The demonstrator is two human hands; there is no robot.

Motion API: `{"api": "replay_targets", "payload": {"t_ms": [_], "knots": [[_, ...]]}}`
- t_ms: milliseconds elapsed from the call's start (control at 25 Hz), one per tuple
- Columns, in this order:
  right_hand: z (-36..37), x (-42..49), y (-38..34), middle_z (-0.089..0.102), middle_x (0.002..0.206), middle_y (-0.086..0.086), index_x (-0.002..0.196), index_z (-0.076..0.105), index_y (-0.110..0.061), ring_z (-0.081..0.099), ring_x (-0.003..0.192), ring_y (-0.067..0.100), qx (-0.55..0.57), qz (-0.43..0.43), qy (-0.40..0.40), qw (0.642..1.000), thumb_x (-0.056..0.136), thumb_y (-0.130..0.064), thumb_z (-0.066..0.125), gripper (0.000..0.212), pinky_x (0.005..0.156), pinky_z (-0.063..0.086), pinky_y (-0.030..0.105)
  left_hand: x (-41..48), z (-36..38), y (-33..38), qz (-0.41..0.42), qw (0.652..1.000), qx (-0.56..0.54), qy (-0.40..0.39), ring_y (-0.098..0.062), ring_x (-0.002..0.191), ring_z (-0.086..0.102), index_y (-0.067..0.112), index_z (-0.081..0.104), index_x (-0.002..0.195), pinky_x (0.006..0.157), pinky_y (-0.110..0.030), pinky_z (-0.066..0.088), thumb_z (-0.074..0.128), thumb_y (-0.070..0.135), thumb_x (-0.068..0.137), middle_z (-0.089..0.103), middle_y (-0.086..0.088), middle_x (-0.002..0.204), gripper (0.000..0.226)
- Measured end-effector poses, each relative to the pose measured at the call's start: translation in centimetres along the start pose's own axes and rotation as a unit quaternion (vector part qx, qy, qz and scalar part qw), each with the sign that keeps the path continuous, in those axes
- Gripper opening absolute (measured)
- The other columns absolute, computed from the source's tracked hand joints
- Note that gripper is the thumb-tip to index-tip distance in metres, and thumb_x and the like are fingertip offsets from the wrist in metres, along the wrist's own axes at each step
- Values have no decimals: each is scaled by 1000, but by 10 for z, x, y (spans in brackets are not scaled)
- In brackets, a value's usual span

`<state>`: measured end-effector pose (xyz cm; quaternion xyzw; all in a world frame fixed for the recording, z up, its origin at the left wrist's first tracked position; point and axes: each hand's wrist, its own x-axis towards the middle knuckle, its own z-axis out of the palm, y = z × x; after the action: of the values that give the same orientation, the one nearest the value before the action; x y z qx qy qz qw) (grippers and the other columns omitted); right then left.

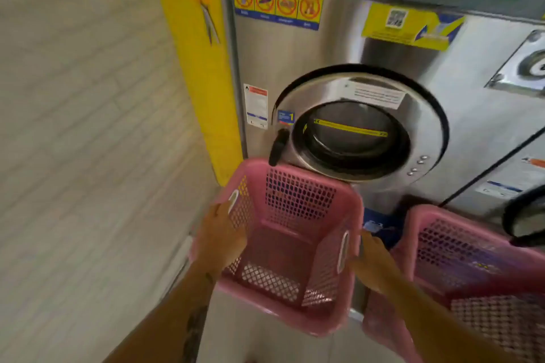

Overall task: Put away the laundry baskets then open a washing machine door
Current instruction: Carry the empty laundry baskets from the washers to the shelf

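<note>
I hold an empty pink mesh laundry basket (290,233) in front of a steel washing machine. My left hand (219,240) grips its left side by the handle slot. My right hand (370,262) grips its right side by the other handle slot. A second pink basket (472,259) stands just to the right, touching or nearly touching the first. The machine's round door (358,124) is closed, with a black handle (278,146) at its left edge just above the held basket's far rim.
A yellow panel (203,68) borders the machine on the left, next to a pale tiled wall (88,127). Another machine's door edge (523,218) shows at the far right. Warning stickers (277,6) sit on the machine front. Pale floor lies below the basket.
</note>
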<state>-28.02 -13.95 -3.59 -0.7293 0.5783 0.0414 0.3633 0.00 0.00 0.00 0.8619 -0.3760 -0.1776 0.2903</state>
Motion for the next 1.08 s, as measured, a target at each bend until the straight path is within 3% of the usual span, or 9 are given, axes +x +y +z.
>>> {"api": "replay_targets", "payload": {"t_ms": [120, 280, 400, 520, 680, 840, 1080], "knots": [[26, 36, -7, 45, 123, 8, 134, 35, -18, 54, 103, 30, -9, 40, 54, 998, 69, -7, 58, 71, 64, 54, 39, 57, 21, -37, 22, 999, 44, 2, -43, 112, 56, 15, 50, 134, 91, -50, 50, 66, 14, 67, 53, -15, 133, 68], [71, 66, 12, 26, 147, 15, 140, 27, -9, 40, 120, 42, -80, 64, 98, 990, 69, -17, 42, 73, 93, 47, 56, 104, 59, -95, 47, 990, 121, -59, -42, 131, 42, 19, 26, 150, 100, -54, 45, 65, 19, 74, 33, -15, 153, 86], [82, 71, 11, 1, 161, 10, 149, 14, -18, 37, 132, 46, -94, 78, 134, 983, 79, -15, 48, 78, 87, 50, 55, 120, 76, -124, 58, 988, 105, -98, -39, 132, 42, 16, 16, 154, 95, -52, 50, 60, 17, 80, 22, -10, 159, 87], [82, 64, 6, 4, 160, 9, 150, 6, -27, 52, 119, 49, -82, 98, 165, 978, 86, -13, 51, 80, 80, 51, 56, 114, 77, -124, 94, 985, 122, -80, -42, 126, 48, 12, 16, 155, 82, -52, 55, 59, 10, 83, 17, -11, 162, 84], [75, 40, 3, 7, 159, 5, 148, 9, -32, 56, 112, 47, -72, 63, 149, 984, 77, -6, 58, 90, 76, 55, 59, 87, 63, -137, 94, 986, 120, -66, -40, 119, 56, 26, 18, 155, 77, -50, 57, 58, 5, 82, 20, -3, 162, 86], [82, -4, 2, 6, 160, 3, 150, 8, -31, 54, 120, 42, -78, 34, 102, 991, 76, -7, 62, 96, 78, 56, 57, 16, 39, -156, 65, 989, 124, -44, -35, 120, 58, 31, 24, 153, 84, -48, 57, 60, 17, 87, 34, -5, 156, 76], [114, -67, 15, 6, 160, 0, 153, 6, -25, 50, 123, 44, -69, -26, 31, 997, 77, 0, 54, 94, 88, 53, 52, -127, 16, -188, -45, 992, 117, 18, -35, 129, 51, 28, 22, 153, 95, -53, 52, 55, 3, 87, 29, -3, 159, 77]]}}
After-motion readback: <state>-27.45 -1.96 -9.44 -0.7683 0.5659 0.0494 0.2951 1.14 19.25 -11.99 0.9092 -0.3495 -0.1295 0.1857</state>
